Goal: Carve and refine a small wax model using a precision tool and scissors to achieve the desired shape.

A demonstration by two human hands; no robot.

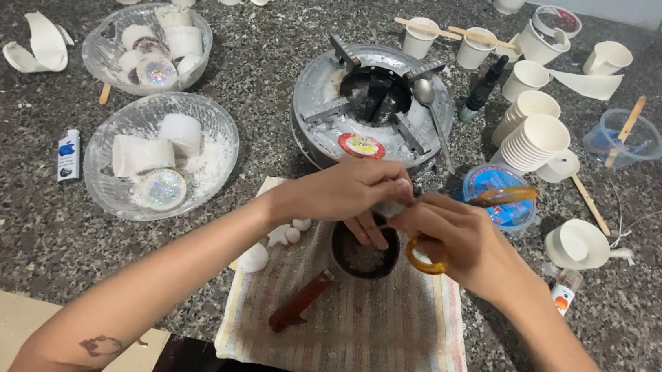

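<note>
Near the front edge of the granite bench (1, 201), a small dark pot (363, 255) with a reddish handle stood on a striped cloth (381, 331). Both hands met just above its rim. The left hand (347, 192) had its grip pressed together, pinching something too small to tell. The right hand (464, 245) had its grip closed through the orange-handled scissors (425, 262). A round metal burner (368, 104) sat just behind them, and two glass bowls (107, 171) lay toward the left edge.
</note>
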